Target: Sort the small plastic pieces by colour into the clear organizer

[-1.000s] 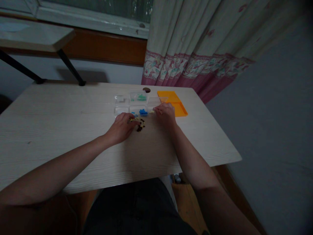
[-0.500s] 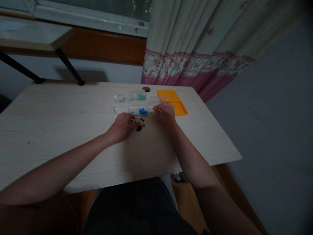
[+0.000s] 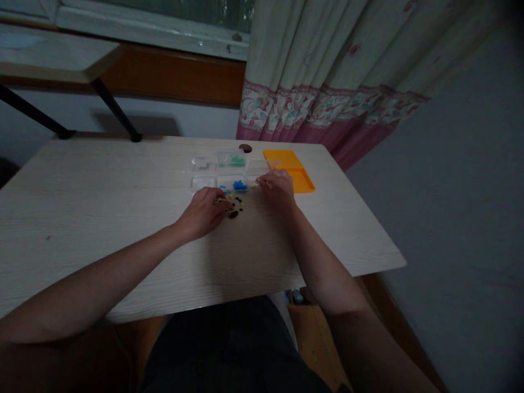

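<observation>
My left hand point(image 3: 205, 212) rests over a small loose pile of dark and yellow bits point(image 3: 234, 213) on the table, thumb and fingers apart at its left side. Over the front right compartment of a clear divided plastic box point(image 3: 203, 178) is my right hand point(image 3: 279, 188), its fingers pinched together; what they hold, if anything, is too small to make out. Pale yellow bits point(image 3: 254, 184) lie in that compartment beside the fingertips. Blue pieces point(image 3: 239, 185) fill part of the front middle compartment, and green pieces point(image 3: 236, 161) lie in the one behind it.
An orange divided tray point(image 3: 303, 181) sits right of the clear box, partly behind my right hand. A round cable hole point(image 3: 245, 148) is at the back of the wooden table point(image 3: 123, 234). A raised shelf point(image 3: 61, 60) stands back left, and a curtain point(image 3: 311, 103) hangs behind.
The fingers of my left hand have shifted slightly among the dark and yellow bits. My right hand has stayed almost still at the front right compartment.
</observation>
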Available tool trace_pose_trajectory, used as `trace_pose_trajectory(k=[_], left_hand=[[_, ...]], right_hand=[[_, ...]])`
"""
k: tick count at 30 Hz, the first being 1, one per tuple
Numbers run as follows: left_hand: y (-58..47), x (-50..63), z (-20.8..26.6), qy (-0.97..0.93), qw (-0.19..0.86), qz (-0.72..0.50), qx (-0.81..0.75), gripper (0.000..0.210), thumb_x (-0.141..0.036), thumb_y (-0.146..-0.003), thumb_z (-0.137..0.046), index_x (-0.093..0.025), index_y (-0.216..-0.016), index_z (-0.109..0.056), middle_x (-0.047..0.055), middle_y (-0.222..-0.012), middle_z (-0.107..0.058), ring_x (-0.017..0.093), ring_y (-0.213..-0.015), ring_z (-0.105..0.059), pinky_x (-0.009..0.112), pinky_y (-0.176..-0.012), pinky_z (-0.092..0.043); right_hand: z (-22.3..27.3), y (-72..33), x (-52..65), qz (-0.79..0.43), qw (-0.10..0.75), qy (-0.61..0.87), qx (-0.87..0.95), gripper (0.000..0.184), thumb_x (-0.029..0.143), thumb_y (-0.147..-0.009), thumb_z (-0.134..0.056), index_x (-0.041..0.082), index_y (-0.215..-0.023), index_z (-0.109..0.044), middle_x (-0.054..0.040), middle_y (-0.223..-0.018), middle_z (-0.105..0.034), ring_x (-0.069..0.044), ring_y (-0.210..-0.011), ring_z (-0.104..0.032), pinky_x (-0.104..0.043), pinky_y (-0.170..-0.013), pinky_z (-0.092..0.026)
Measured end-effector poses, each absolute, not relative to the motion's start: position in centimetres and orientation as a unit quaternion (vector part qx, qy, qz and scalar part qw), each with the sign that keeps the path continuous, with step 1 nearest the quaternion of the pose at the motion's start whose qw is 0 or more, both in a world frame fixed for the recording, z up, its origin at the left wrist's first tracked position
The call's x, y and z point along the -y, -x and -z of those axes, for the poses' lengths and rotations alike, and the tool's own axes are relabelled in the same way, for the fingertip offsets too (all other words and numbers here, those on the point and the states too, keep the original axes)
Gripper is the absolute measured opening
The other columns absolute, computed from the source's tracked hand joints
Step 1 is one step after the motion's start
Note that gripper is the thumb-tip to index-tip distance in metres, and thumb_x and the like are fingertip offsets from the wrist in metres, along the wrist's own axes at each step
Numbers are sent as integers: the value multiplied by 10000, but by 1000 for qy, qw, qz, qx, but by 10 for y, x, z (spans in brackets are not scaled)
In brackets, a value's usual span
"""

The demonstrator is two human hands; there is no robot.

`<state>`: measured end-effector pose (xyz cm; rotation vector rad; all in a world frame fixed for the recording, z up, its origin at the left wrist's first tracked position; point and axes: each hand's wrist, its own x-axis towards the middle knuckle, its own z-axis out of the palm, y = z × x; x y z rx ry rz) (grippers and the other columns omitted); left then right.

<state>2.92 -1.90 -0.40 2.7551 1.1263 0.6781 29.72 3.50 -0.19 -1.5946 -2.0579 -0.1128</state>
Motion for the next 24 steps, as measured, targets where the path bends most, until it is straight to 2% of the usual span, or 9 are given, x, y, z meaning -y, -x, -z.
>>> trace_pose_trajectory(k=[19,24], left_hand=[[-31,19,4,-893,68,-252,-368,259,-283,-929,-473,-202,-1024,-700,106,-1095,-567,259,-1030,-477,425,-910,-411],[-30,21,-2,-900,65,-239,-358,251,-205,-888,-479,-200,-1011,-697,96,-1082,-574,258,-1032,-492,429,-912,-413]], right_hand=[[1,-297,-33,30,276,585,762,289,402,-939,-503,234,-928,-739,-63,-968,-692,-217,-939,-537,-354,-823,-347],[1,-297,-33,38,279,583,762,310,411,-941,-499,220,-903,-740,-67,-939,-694,-218,-925,-530,-351,-815,-339]])
